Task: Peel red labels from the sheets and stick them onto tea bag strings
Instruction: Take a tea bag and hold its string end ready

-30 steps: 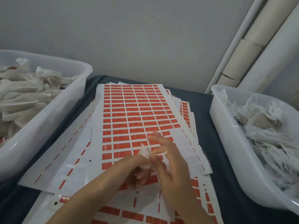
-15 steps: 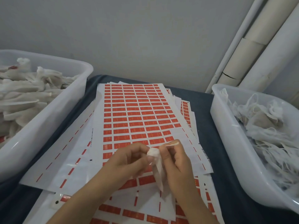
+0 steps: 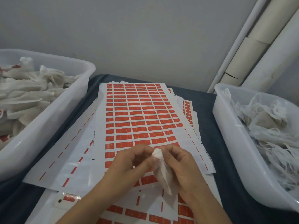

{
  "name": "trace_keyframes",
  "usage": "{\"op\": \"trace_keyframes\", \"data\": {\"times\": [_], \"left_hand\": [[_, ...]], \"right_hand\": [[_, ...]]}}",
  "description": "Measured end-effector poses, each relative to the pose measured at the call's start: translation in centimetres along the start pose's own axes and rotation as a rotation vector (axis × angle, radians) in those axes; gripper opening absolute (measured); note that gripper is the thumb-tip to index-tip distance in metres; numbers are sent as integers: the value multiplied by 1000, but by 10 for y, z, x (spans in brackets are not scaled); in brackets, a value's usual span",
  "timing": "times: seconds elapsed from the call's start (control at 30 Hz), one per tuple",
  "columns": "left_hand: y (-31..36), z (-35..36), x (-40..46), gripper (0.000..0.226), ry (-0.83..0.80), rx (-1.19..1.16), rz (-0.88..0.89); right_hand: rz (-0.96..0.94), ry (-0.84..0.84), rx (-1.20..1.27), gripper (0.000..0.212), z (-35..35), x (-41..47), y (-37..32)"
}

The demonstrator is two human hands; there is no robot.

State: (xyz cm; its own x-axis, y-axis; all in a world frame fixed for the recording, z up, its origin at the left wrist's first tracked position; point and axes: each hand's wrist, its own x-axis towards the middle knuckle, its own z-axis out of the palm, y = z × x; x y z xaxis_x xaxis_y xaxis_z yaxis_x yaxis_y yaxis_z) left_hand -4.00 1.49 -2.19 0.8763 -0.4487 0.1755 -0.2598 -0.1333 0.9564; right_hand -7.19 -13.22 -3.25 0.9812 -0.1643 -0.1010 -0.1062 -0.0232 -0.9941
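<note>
Tea bag [image 3: 161, 168] is held at six o'clock above the top label sheet [image 3: 139, 113], gathered top up, pinched between both hands. Left hand [image 3: 129, 164] and right hand [image 3: 182, 165] are curled inward, fingers closed on its neck; no label is seen on it. Many red labels remain. Finished bags fill the left tub [image 3: 53, 120] at nine o'clock; unlabelled ones wait in the right tub [image 3: 229, 143] at three o'clock.
</note>
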Motion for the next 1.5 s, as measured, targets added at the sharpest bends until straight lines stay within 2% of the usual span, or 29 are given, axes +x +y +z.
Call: {"op": "trace_keyframes", "data": {"times": [0.2,0.3,0.47,0.6,0.73,0.87,0.93,1.0,1.03,1.1,1.17,1.23,1.4,1.5], "left_hand": [[-1,-2,4,15,71,-30,-29],[-2,-2,4,13,32,-31,-30],[1,-7,4,31,-29,-171,-28],[1,-9,2,31,-101,-338,-5],[-1,-6,2,32,-55,-426,-86],[-1,-5,2,40,-40,-523,-124],[-3,-4,4,47,37,-468,-99],[-1,-9,6,46,220,-332,-65],[-1,-12,7,40,338,-206,1],[0,-16,7,25,498,179,255],[-5,-6,2,20,463,448,476],[-9,8,-4,21,371,552,566],[-15,9,-2,25,351,521,494],[-16,8,-1,19,342,468,440]], "right_hand": [[-15,-118,-98,24,1,-4,-7],[-20,-161,-114,29,1,-5,-9],[129,-171,48,30,-3,-4,-8],[271,-347,382,29,-4,-8,-15],[238,-446,350,27,-3,-9,-19],[261,-364,413,27,-2,-8,-16],[280,-293,428,29,-1,-7,-14],[307,-221,461,28,-2,-7,-13],[304,-191,441,30,-4,-8,-14],[249,-139,255,36,-5,-11,-16],[165,-100,70,31,-1,-11,-17],[114,-77,-36,21,5,-9,-16],[87,-52,-7,16,9,-7,-13],[104,-55,62,18,9,-6,-11]]}}
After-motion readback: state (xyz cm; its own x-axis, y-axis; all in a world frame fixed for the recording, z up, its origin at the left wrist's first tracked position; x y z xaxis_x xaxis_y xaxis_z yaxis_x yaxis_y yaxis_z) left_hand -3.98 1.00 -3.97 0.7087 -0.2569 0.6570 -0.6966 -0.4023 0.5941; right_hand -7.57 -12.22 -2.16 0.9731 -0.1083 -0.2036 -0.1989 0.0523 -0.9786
